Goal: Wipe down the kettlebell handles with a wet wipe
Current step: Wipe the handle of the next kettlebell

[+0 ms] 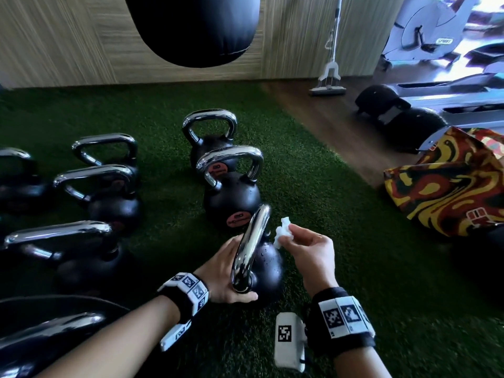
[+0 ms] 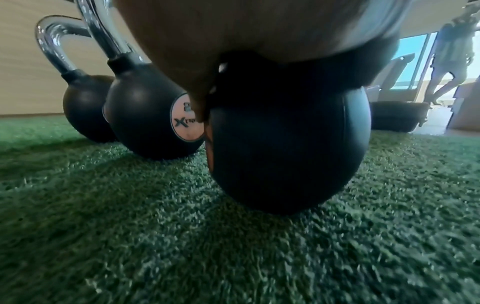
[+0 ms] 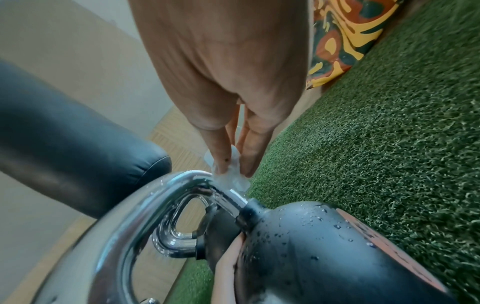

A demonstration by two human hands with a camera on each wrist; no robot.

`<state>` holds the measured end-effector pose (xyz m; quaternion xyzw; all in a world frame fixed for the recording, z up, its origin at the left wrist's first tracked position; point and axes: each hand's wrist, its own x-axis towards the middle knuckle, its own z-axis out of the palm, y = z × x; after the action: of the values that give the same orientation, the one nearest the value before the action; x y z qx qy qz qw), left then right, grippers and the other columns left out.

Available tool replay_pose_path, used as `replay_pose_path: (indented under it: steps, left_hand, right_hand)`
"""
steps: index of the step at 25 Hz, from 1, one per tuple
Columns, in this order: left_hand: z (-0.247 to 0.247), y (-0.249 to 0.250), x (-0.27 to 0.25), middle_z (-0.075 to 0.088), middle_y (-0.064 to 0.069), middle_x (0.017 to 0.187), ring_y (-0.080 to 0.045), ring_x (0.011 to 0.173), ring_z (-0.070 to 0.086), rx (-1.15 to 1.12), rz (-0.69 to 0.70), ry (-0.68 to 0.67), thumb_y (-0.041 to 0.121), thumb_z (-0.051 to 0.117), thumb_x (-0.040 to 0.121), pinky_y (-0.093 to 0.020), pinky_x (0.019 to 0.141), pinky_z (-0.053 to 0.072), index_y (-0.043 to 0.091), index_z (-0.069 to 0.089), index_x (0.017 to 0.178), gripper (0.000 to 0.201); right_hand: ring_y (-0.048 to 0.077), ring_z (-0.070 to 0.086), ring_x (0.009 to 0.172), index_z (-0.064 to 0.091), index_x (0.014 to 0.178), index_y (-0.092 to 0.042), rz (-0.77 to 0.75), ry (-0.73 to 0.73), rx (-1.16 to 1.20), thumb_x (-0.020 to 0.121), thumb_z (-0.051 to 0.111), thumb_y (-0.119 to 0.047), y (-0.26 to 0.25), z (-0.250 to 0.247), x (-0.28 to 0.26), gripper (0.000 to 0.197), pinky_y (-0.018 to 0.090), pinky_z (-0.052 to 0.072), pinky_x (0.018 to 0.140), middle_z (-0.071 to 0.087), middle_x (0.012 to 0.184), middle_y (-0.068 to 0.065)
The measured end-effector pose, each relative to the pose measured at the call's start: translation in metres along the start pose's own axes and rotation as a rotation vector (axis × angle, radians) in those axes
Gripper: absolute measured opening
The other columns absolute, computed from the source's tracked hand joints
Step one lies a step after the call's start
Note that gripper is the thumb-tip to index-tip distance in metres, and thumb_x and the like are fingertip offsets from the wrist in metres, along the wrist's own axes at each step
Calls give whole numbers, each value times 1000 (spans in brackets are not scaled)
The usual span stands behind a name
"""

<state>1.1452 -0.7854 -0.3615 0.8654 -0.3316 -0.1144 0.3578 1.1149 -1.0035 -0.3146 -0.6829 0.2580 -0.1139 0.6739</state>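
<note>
A black kettlebell (image 1: 268, 266) with a chrome handle (image 1: 252, 241) stands on green turf in front of me, its body wet with droplets (image 3: 311, 246). My left hand (image 1: 227, 264) grips it just under the handle, thumb on the near side of the body; in the right wrist view its fingers (image 3: 228, 257) curl round the ball. My right hand (image 1: 294, 237) pinches a crumpled white wet wipe (image 1: 282, 230) just right of the handle. In the right wrist view the wipe (image 3: 233, 181) touches the handle (image 3: 182, 185) near its top bend.
Several more chrome-handled kettlebells (image 1: 231, 192) stand on the turf (image 1: 327, 203) ahead and to the left. A black punching bag (image 1: 191, 28) hangs above. A patterned bag (image 1: 447, 186) lies right, with a mop (image 1: 330, 66) and exercise machines (image 1: 436, 36) behind. A person (image 2: 451, 61) stands far off.
</note>
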Motion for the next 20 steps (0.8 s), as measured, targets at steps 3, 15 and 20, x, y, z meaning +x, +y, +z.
replay_pose_path:
  steps: [3,15,20]
  left_hand:
    - [-19,-18,11,34,1,158,-13,148,31,-4,9,-202,37,90,69,-25,124,23,22,20,158,113]
    - [3,-41,32,38,-4,152,-14,143,35,-179,-83,-30,15,68,95,-35,122,28,37,30,140,63]
    - [6,-49,31,29,-11,158,-19,149,28,-99,-93,-69,16,64,98,-29,124,21,6,22,155,72]
  right_hand:
    - [4,74,84,79,109,-15,-2,52,-117,69,92,-15,-1,11,4,42,24,58,91,80,93,-4]
    - [6,71,76,82,101,-15,-132,38,-331,75,83,-9,10,41,21,27,-2,43,64,80,86,1]
    - [-10,63,66,82,100,-18,-368,56,-315,77,81,-4,-3,37,28,27,-1,41,67,78,85,-5]
